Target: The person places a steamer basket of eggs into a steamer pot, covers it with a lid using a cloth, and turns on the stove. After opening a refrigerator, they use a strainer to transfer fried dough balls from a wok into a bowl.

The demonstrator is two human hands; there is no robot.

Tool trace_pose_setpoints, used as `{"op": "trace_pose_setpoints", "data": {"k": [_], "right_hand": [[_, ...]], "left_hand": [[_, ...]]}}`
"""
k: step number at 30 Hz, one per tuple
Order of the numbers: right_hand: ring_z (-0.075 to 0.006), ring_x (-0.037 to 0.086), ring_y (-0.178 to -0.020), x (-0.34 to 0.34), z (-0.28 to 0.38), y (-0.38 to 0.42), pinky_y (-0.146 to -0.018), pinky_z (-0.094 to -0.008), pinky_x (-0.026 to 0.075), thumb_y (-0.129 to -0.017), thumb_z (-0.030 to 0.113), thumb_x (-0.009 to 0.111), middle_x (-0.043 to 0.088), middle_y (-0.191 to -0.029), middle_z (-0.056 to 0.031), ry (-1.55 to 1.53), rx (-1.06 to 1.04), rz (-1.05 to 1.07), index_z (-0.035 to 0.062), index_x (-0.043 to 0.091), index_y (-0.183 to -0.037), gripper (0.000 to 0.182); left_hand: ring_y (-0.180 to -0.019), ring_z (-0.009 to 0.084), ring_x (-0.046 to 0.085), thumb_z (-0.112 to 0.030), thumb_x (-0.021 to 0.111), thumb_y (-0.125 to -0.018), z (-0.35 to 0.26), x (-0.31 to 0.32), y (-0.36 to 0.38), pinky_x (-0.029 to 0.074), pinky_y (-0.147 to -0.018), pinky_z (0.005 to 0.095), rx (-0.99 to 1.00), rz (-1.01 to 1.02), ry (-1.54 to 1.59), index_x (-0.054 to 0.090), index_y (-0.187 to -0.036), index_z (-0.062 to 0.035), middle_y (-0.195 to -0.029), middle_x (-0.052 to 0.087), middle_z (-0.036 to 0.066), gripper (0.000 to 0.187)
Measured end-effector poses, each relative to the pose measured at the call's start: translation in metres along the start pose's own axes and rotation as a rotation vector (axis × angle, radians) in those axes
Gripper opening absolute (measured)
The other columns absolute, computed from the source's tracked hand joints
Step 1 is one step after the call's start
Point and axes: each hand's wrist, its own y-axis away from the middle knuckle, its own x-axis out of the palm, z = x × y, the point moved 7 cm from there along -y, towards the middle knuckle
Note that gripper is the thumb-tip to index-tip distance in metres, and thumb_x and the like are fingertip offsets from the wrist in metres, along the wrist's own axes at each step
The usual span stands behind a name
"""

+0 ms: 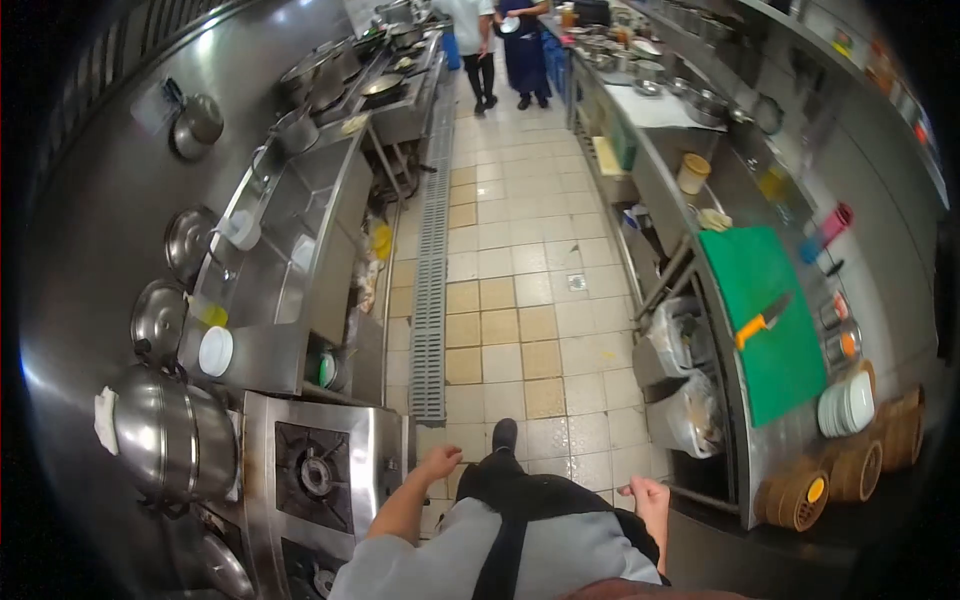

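My left hand (441, 462) hangs beside my body at the left, its fingers loosely curled with nothing seen in them. It is nearest to the steel gas stove (375, 425), whose front edge lies just to its left without contact. At my right side my right hand (650, 492) is closed in a loose fist, and no object shows in it. The counter on that side carries a green cutting board (765, 360) with an orange-handled knife (763, 320) lying on it. Both hands are apart from every surface.
A tiled aisle (540, 290) with a floor drain grate (430, 300) runs ahead between steel counters. Two people (468, 40) stand at its far end. Right: bamboo steamers (795, 500), stacked white plates (846, 405), lined bins (685, 425). Left: a large steel pot (165, 435), sinks (290, 220).
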Motion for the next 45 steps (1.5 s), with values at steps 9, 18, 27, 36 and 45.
{"op": "trace_pose_setpoints", "data": {"k": [9,18,27,36,45], "right_hand": [[-0.0183,0.066,-0.070,0.193,0.130,-0.146,-0.066,-0.0338,0.050,-0.097,0.022,0.067,0.071,-0.074,-0.0167,0.537,-0.368,0.315,-0.0039,0.073,-0.083,0.031],[-0.0148,0.063,-0.067,0.226,0.051,-0.234,-0.063,-0.0347,0.050,-0.096,0.029,0.067,0.070,-0.071,-0.0140,0.610,-0.077,0.427,-0.0037,0.073,-0.084,0.035],[-0.0154,0.066,-0.071,0.237,0.024,-0.410,-0.070,-0.0340,0.053,-0.096,0.031,0.066,0.073,-0.074,-0.0103,0.554,-0.063,0.480,-0.0028,0.074,-0.085,0.037],[-0.0144,0.066,-0.071,0.300,0.097,-0.638,-0.070,-0.0328,0.053,-0.097,0.036,0.064,0.073,-0.074,-0.0100,0.664,-0.136,0.653,-0.0037,0.074,-0.084,0.043],[-0.0238,0.070,-0.076,0.460,0.165,-0.733,-0.073,-0.0392,0.054,-0.097,0.042,0.060,0.074,-0.081,-0.0150,0.767,-0.327,0.859,0.0013,0.075,-0.093,0.043]], "left_hand": [[-0.116,0.0335,0.068,-0.016,0.062,-0.085,0.156,-0.072,-0.030,0.051,-0.101,0.0400,-0.346,-0.041,0.066,0.074,-0.120,-0.0066,-0.119,0.072,0.019,0.039],[-0.109,0.0302,0.070,-0.017,0.065,-0.084,0.075,-0.155,-0.094,0.053,-0.097,0.0377,-0.299,-0.120,0.291,0.072,-0.122,-0.0045,-0.115,0.074,0.016,0.040],[-0.110,0.0299,0.070,-0.014,0.064,-0.084,0.006,-0.252,-0.192,0.053,-0.097,0.0376,-0.237,-0.321,0.336,0.071,-0.123,-0.0037,-0.119,0.073,0.016,0.041],[-0.093,0.0229,0.072,-0.013,0.074,-0.078,0.010,-0.196,-0.179,0.055,-0.084,0.0358,-0.560,-0.460,0.487,0.078,-0.114,-0.0094,-0.103,0.077,0.014,0.035],[-0.080,0.0215,0.072,-0.001,0.065,-0.078,0.048,-0.084,-0.221,0.055,-0.073,0.0325,-0.353,-0.359,0.556,0.076,-0.114,-0.0045,-0.089,0.076,0.012,0.038]]}}
